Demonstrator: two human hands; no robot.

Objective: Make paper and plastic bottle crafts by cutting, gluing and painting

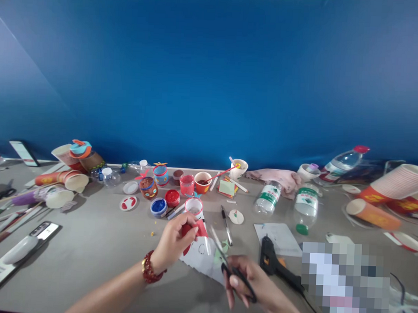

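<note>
Left hand (175, 239): narrow pinch on red paper piece (202, 228), lower centre of frame, probably steadying it
Right hand (250, 279): gripping black-handled metal scissors (222, 255), blades angled up-left, likely for control
White paper sheet (204, 261): lower centre, apparently kept close

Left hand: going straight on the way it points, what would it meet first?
Probably the scissor blades, held in the right hand; depth is unclear, so the left hand might pass over them.
</note>
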